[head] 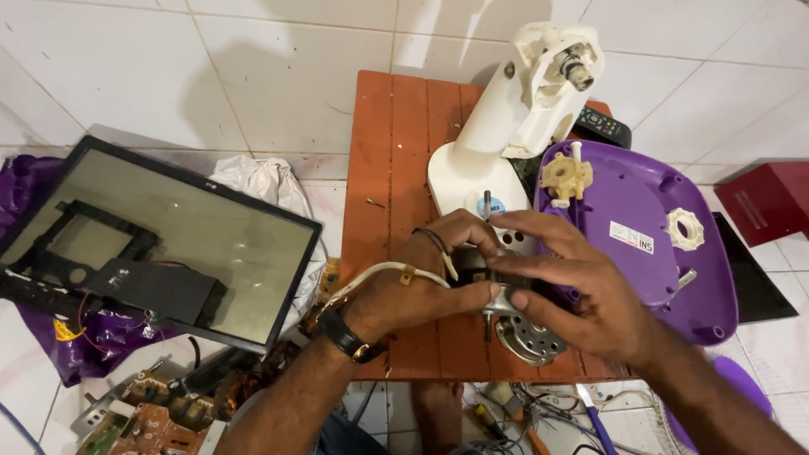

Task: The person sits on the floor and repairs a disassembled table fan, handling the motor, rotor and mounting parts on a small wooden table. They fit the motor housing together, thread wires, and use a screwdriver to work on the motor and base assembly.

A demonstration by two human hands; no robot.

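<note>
Below, the white tiled floor (278, 76) carries everything. On its left side lies a flat screen panel (160, 240) with a black frame, over a purple bag (34, 181) and a white cloth (261, 181). In the middle stands a small orange wooden table (396, 168). On the right part of the table rests a purple plastic cover (640, 211), with two cream plastic nuts (565, 177) on it, and behind it a white fan neck housing (514, 109) leans up and away, its shaft end pointing to the top of the view. A black remote control (602, 126) lies just behind the cover.

Near the front edge of the table, both hands close around a small electric motor (506, 307). Its long axis, the shaft, runs roughly from far to near, with the perforated round metal end (531, 337) toward the person. The left hand (404, 286), with a black wristwatch (350, 337), grips the motor from the left side, and a white cable (379, 274) passes over it. The right hand (573, 291) covers the motor from the right, fingers curled on top.
</note>
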